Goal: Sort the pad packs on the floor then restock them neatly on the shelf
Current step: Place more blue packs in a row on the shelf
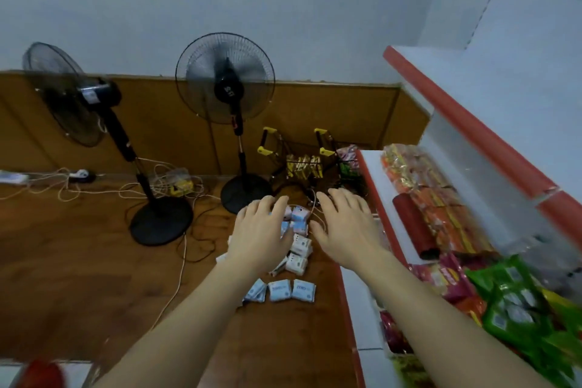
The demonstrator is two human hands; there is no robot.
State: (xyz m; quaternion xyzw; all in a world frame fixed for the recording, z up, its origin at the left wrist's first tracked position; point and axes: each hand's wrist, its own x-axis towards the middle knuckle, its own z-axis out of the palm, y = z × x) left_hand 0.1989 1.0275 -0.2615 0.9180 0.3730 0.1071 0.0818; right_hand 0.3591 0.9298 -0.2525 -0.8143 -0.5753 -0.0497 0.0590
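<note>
Hands (pixel 302 227) over "ZERO" pad packs (pixel 291 290)

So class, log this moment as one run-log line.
stage: sorting | left hand: open over pad packs | right hand: open, empty | shelf: not restocked

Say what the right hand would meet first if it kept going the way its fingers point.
Probably the wire baskets just beyond the right hand, fingers spread; depth is unclear from this single view.

a: which colours are the pad packs (pixel 299 231) between the hands?
b: pale pink and blue on white. the floor (pixel 78 261) under the hands is brown wood grain.
a: and right of the right hand (pixel 343 224)?
b: the shelf (pixel 472 126) edge is red.
</note>
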